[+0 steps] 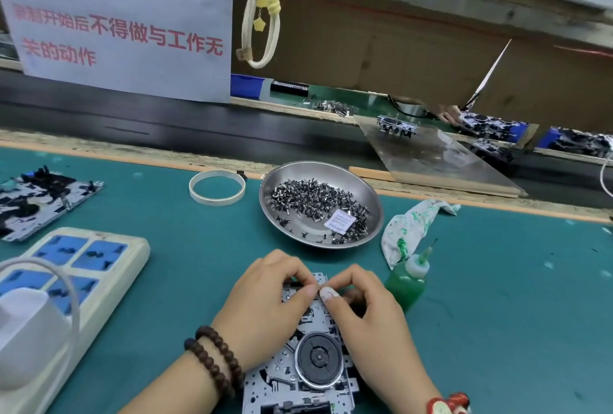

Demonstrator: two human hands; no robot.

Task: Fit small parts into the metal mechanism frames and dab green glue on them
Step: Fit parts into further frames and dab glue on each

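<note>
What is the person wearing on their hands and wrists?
Both hands are bare: no gloves or sleeves in view. The left hand has two strands of dark brown wooden beads round its wrist. The right hand has a red bracelet at the wrist.

Both forearms enter from six o'clock and converge toward twelve. Left hand [268, 300]: fingers curled, thumb and forefinger tips pinched together at its two o'clock edge; dark bead bracelets circle the wrist. Right hand [368, 310]: fingers curled, thumb and forefinger tips pinched at its ten o'clock edge, meeting the left fingertips. What they pinch is too small to tell.
</note>
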